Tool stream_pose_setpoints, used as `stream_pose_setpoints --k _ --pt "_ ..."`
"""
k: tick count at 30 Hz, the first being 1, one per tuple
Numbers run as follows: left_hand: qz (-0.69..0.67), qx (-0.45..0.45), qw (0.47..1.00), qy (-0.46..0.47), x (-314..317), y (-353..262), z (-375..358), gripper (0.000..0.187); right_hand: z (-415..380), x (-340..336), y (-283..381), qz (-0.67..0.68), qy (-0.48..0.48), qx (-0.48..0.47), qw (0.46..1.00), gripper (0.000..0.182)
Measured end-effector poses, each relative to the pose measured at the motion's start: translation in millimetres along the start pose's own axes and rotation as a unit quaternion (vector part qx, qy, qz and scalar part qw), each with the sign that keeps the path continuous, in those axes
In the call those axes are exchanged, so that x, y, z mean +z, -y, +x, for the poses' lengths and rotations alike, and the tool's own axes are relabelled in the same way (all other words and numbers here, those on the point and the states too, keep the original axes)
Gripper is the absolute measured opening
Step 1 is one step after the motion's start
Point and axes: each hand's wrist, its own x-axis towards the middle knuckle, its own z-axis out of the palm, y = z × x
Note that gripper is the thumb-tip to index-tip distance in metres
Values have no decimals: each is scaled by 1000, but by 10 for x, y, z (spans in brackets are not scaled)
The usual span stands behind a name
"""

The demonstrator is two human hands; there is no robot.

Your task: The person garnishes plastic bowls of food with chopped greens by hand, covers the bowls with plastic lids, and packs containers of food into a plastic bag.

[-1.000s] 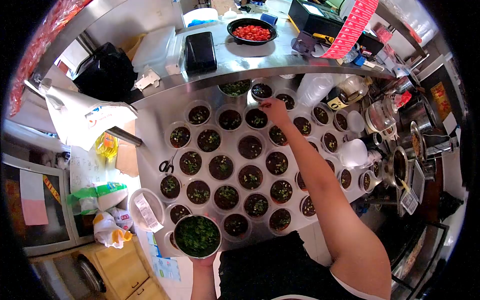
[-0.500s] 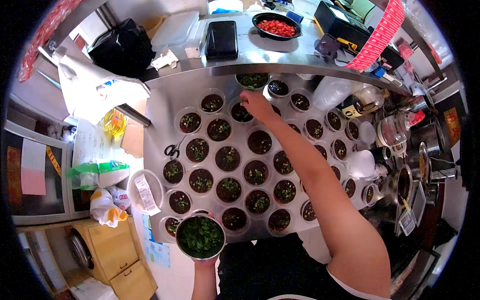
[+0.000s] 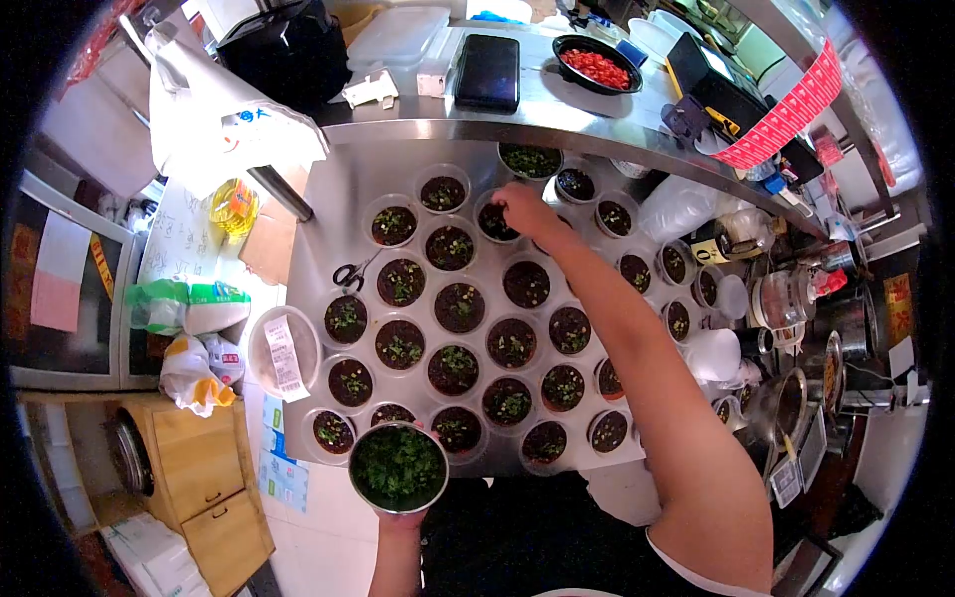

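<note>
My left hand (image 3: 400,520) is wrapped round a round metal bowl (image 3: 352,476) at the near edge of the counter. Chopped green herbs (image 3: 398,466) fill this bowl. At the far side, my right hand (image 3: 522,209) is over a clear plastic tub (image 3: 481,231) of dark contents, its fingers pinched together. Whatever those fingers hold is too small to make out. Just behind it stands another container with greens (image 3: 530,159). Rows of similar tubs, such as this one (image 3: 460,306), cover the counter, each with dark contents and green bits on top.
Black-handled scissors (image 3: 350,275) lie among the tubs on the left. A white round container (image 3: 261,350) with a receipt stands at the left edge. On the shelf above is a black bowl (image 3: 567,76) of chopped red pieces. Pots and jars (image 3: 786,298) crowd the right.
The view has turned slightly, so the counter appears shifted. My right hand stays over the same tub, and my left hand still holds the bowl.
</note>
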Motion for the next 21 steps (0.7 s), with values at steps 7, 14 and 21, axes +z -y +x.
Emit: stream_pose_setpoints --k 7,14,21 --pt "-25 3 999 -37 147 211 215 56 -115 -249 254 44 49 59 996 23" --pt "-43 -35 997 54 143 250 191 63 -182 -185 309 124 -60 44 990 42" --pt "-35 -58 993 98 224 274 161 65 -288 -283 515 -38 -47 -15 998 26"
